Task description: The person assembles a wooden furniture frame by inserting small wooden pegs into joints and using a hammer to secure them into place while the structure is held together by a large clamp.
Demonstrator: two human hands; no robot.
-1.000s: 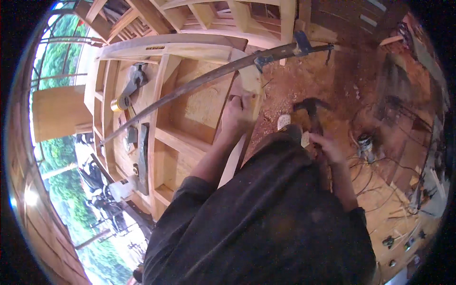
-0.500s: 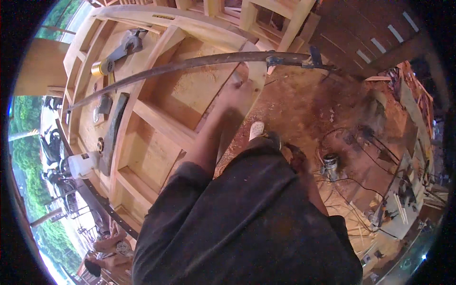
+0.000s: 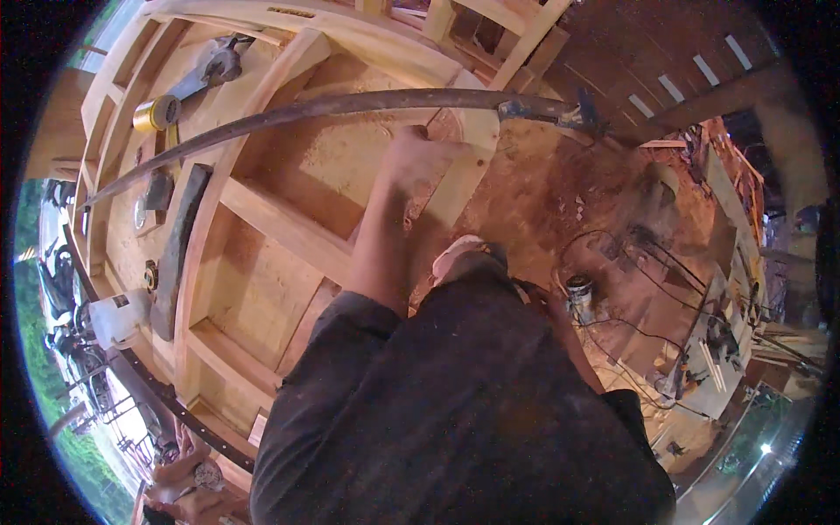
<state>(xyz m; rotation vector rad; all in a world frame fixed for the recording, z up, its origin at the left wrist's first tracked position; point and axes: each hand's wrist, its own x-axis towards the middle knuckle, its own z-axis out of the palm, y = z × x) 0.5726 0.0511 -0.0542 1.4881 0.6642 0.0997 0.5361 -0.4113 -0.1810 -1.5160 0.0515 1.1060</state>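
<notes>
My left hand [image 3: 418,166] is over the near end of a large wooden frame [image 3: 289,229], beside its pale end board [image 3: 464,179]. Its fingers look closed, with a small dark end showing at the top of the fist; blur hides what that is. Just beyond the hand, a long bar clamp [image 3: 350,102] spans the frame, its jaw end past the board. My right hand [image 3: 535,302] hangs low at my side, mostly hidden by my dark shirt, so its fingers cannot be made out.
On the frame lie a grey power tool [image 3: 214,68], a yellow tape roll [image 3: 157,114], a long dark bar [image 3: 181,249] and a white plastic container [image 3: 120,317]. A can [image 3: 579,297] and cables are on the dusty floor at right. Another person [image 3: 197,481] is at lower left.
My left hand has drawn back from beside the clamp bar, moving left and slightly nearer. The whole view has shifted, so the frame and floor items sit further left.
</notes>
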